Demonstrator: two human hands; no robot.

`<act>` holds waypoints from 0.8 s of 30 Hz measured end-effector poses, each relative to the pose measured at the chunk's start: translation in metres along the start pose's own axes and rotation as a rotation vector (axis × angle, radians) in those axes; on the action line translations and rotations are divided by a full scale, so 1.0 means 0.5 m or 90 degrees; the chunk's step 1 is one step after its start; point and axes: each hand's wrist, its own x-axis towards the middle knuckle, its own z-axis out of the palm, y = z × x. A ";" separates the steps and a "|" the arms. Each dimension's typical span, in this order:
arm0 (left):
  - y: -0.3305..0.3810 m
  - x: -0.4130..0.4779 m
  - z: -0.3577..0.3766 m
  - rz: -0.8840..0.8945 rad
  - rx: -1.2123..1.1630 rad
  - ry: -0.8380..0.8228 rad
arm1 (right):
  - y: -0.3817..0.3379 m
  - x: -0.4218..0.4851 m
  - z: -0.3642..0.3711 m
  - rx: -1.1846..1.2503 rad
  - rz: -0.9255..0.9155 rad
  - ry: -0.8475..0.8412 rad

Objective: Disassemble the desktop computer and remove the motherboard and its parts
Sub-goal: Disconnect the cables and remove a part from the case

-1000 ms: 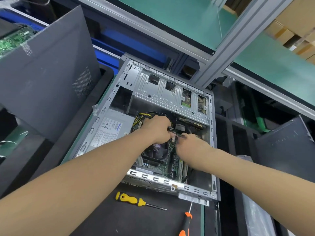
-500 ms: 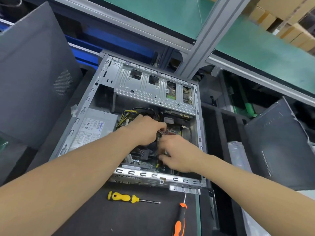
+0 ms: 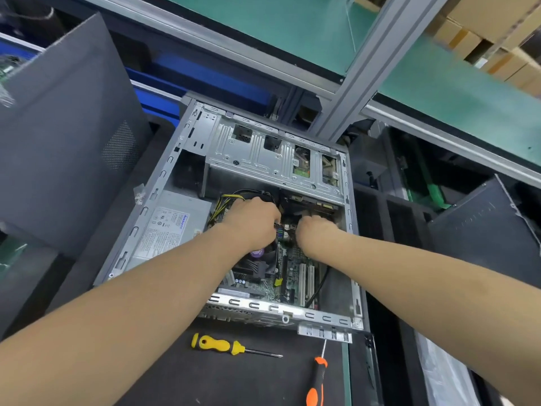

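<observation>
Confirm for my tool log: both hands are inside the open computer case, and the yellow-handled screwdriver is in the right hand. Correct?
Not quite: the head view shows the yellow-handled screwdriver lying on the black mat before the computer case. The left hand and right hand are indeed inside it.

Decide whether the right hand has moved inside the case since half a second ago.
Yes. The right hand has moved away from the case's near rail, deeper in toward the drive cage.

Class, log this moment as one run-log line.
stage: both hands inside open case | left hand: by cables, grip hidden | right hand: above motherboard, grip hidden | tools: yellow screwdriver, orange screwdriver on mat
</observation>
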 end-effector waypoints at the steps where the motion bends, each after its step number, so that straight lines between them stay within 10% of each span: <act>1: -0.001 0.000 -0.001 -0.007 0.003 0.017 | -0.003 0.007 0.000 -0.003 0.008 0.008; 24: -0.004 -0.001 0.002 -0.027 0.029 0.007 | 0.003 0.065 0.021 -0.056 0.088 0.061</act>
